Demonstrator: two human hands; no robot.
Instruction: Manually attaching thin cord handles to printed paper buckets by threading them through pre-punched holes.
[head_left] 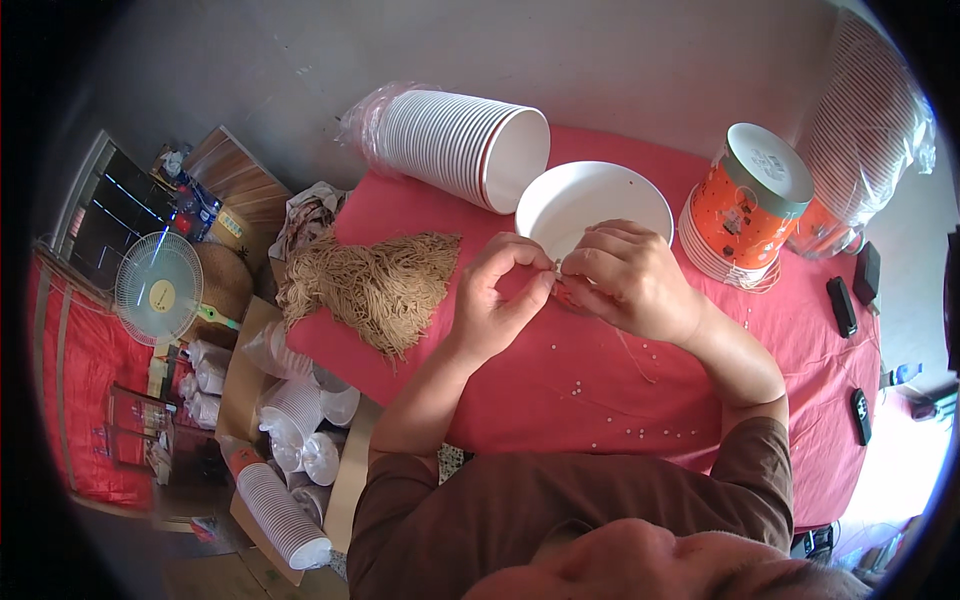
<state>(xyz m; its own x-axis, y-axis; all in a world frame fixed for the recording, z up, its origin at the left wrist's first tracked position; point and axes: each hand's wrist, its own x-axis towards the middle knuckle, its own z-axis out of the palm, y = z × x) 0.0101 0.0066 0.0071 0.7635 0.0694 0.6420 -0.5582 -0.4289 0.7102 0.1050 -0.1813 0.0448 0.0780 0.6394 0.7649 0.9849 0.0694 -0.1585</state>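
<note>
A white-lined paper bucket (645,200) stands on the red-covered table in front of me, with a bit of orange outer wall showing under my fingers. My left hand (500,300) is closed in a pinch, thumb and index finger meeting at the bucket's near rim. Right beside it, my right hand (635,280) pinches at the same spot, its fingers curled over the rim. From below my right hand a thin tan string (630,352) trails onto the cloth. What lies between the fingertips is too small to make out clearly. Small white round bits (577,388) are scattered nearby.
Left of my hands lies a heap of tan strings (395,285). A stack of white buckets (450,140) lies on its side behind it. Upturned orange buckets (750,210) and a wrapped stack (865,120) stand right. Black devices (842,307) lie along the right edge.
</note>
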